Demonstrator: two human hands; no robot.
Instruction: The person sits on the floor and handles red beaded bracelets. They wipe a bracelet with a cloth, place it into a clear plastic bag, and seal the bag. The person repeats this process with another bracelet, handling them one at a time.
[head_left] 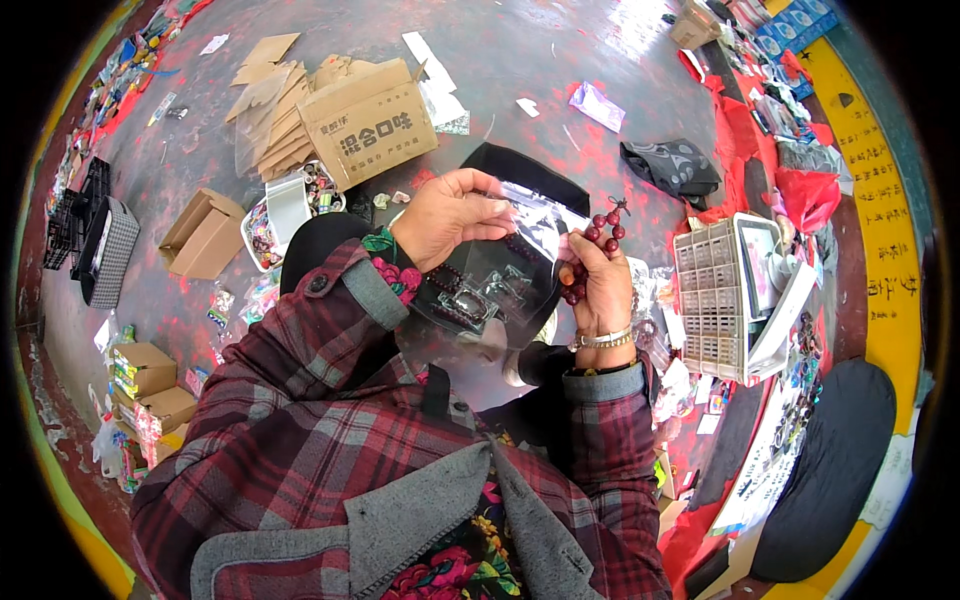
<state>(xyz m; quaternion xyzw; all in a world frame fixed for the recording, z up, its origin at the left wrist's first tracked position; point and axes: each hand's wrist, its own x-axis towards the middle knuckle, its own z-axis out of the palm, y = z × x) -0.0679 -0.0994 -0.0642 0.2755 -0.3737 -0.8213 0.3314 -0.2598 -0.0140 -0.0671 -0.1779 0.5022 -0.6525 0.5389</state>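
In front of me, my left hand (pixel 455 218) pinches the edge of a clear plastic bag (pixel 533 212) between thumb and fingertips. My right hand (pixel 604 285) is closed around a dark red bead bracelet (pixel 607 235), some of its beads standing up above the fingers. That hand's thumb is close to the bag's right side; whether it touches the bag I cannot tell. Below the hands, more clear bags (pixel 480 298) and dark bead strings lie on a black surface (pixel 522 168), which the hands partly hide.
A large cardboard box (pixel 367 125) and flattened cardboard (pixel 285 125) lie ahead on the left. White containers of small goods (pixel 290 215) stand beside an open box (pixel 203 235). To the right are a beige plastic crate (pixel 712 300), a dark bag (pixel 670 168) and a black oval cushion (pixel 835 470).
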